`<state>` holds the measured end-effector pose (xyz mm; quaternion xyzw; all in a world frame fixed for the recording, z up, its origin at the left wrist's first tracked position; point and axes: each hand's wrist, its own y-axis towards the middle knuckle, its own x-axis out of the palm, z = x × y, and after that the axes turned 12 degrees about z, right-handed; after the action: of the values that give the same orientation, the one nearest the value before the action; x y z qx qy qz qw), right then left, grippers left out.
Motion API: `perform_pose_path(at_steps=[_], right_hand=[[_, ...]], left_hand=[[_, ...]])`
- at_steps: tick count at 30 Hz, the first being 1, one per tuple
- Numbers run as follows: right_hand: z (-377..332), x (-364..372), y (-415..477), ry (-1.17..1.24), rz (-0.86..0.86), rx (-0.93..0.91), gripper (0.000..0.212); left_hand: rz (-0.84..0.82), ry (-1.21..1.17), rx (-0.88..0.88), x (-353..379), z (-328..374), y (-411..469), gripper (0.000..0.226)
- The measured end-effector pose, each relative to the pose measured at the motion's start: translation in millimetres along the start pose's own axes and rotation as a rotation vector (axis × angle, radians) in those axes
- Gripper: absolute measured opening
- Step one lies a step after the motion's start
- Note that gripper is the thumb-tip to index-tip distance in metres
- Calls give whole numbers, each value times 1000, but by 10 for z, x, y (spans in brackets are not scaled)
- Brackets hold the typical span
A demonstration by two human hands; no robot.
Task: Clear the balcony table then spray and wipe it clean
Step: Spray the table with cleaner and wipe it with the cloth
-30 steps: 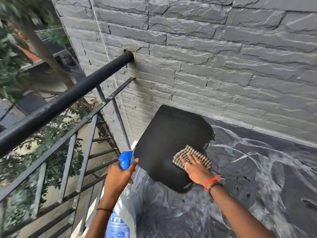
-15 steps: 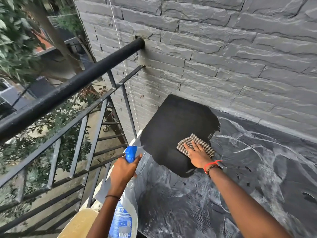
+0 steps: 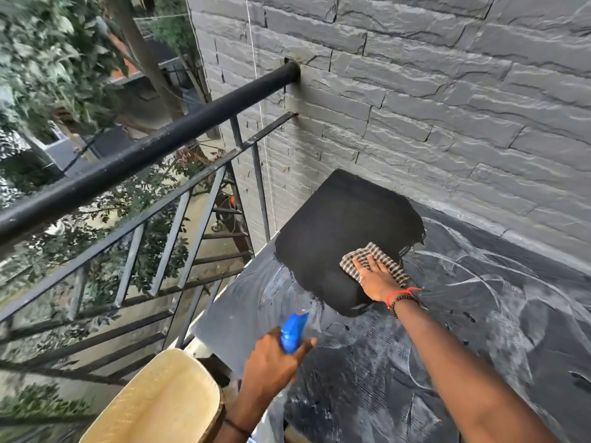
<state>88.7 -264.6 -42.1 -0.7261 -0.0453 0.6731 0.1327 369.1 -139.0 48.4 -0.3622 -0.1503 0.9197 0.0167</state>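
Foliage [image 3: 48, 59] fills the far left, beyond a black metal railing [image 3: 144, 161] whose thick top bar runs up and to the right into the grey stone-faced wall [image 3: 415, 91]. At the bottom left, just beside the bench's near corner, sits a tan curved object [image 3: 166, 401] with a ribbed surface; what it is cannot be told.

Next comes the left hand [image 3: 271, 362], low over the left edge of the bench [image 3: 479, 314]. Its fingers are curled round the blue head of a spray bottle [image 3: 292, 330], nozzle pointing up and away over the bench top. The bottle's body is hidden below the hand.

The bench is dark and butts against the wall. Most of its top is covered in whitish swirls and streaks. Its far left corner is a clean matte black patch [image 3: 335, 225] with ragged edges.

At the right edge of that patch lies a brown-and-white checked cloth [image 3: 377, 249], flat on the bench. The right hand [image 3: 375, 279] presses down on it, fingers straight and spread, palm flat. A red string and a beaded bracelet [image 3: 403, 297] circle that wrist.
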Motion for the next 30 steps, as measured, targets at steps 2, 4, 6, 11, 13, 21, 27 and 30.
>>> perform_pose_path(at_steps=[2,4,6,11,13,21,27,30], right_hand=[[2,-15,-2,-1,-12,1,63],[-5,-35,3,-7,-16,-4,64],[-18,-46,-8,-8,-20,-8,64],[-29,-66,-24,-14,-33,-2,64],[-23,-70,-26,-17,-42,4,63],[-51,-86,-52,-32,-46,0,64],[-86,-98,-88,-26,-44,17,67],[-204,-103,-166,4,-60,24,70]], left_hand=[[51,7,-16,13,-67,-130,48],[158,28,-80,-50,-170,-196,45],[276,9,-167,-158,-309,-243,47],[402,-80,-267,-413,-658,-341,48],[399,-37,-304,-465,-737,-408,48],[76,-3,-96,-181,-747,-940,32],[91,8,-82,75,-706,-1156,48],[103,-80,-147,66,-755,-1191,38]])
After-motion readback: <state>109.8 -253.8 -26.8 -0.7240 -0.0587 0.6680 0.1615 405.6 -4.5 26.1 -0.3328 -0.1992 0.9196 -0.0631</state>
